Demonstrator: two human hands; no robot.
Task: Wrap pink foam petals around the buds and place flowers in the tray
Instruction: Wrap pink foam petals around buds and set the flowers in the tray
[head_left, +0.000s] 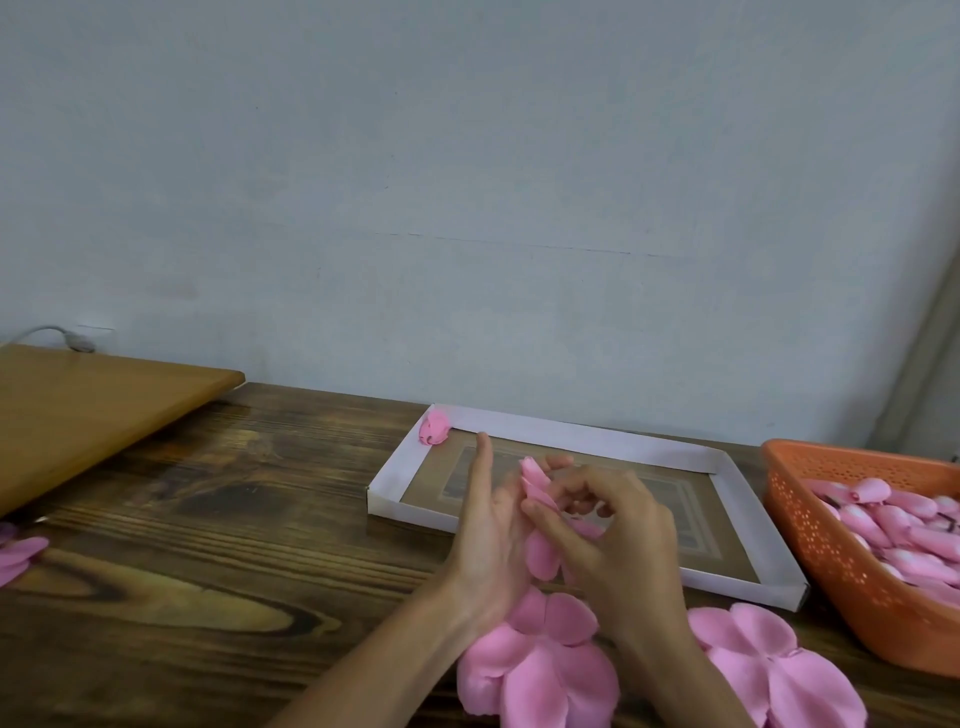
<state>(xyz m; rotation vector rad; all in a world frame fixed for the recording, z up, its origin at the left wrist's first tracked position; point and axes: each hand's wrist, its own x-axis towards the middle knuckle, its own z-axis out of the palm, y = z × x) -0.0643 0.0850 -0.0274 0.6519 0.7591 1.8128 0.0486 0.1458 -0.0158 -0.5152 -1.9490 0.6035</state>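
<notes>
Two hands on one bud (535, 480), long axis 11-to-5, over the tray (571, 436), near rim; right hand (618, 535) pinches petal (540, 553) round it; left hand (488, 525) backs it, index straight, hold unclear. The finished flower (435, 427) lies at 11 o'clock, left hand nearer.

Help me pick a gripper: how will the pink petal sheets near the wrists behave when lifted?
Probably floppy: the petal sheets look thin and drape over one another. Likely light, so a push could scatter them on the smooth table.
</notes>
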